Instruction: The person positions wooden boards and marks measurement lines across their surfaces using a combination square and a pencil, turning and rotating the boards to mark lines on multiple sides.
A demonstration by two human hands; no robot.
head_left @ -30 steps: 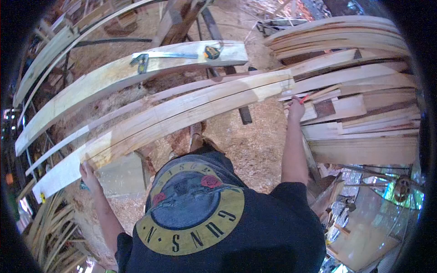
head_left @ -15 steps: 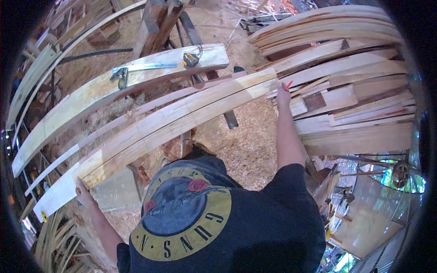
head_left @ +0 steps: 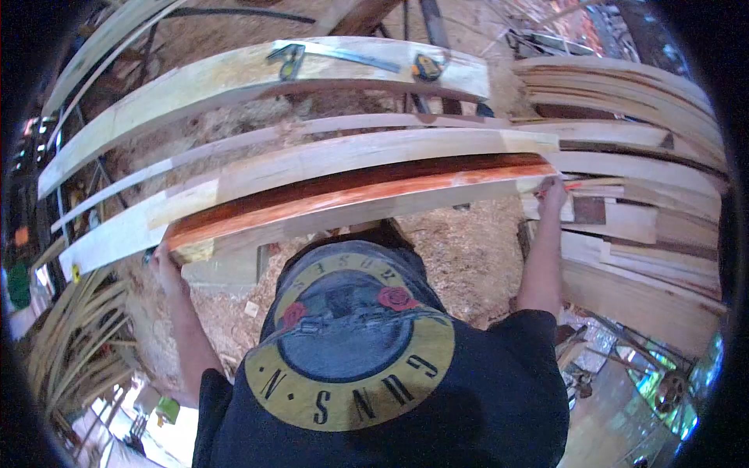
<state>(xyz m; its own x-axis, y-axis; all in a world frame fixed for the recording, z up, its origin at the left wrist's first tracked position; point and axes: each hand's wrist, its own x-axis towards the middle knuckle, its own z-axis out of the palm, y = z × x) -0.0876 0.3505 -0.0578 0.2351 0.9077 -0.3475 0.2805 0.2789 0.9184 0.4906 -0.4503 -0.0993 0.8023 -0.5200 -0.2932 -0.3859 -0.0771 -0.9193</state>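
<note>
A curved wooden plank spans the space before my chest, tilted so a reddish-brown face shows. My left hand grips its left end, and my right hand closes on the right end. A red pencil sticks out from the right hand's fingers. Just beyond lies a paler curved plank, with a dark gap between the two. Farther off, a thick curved beam carries a combination square and a yellow-black tape measure.
Stacked boards fill the right side. Thin curved strips are piled at lower left. Wood shavings cover the ground. A slim curved strip runs between the beam and the paler plank.
The near plank has been tipped away from the paler one, opening a gap and exposing its reddish face. Both hands stay on its ends. The view has turned, shifting the surroundings.
</note>
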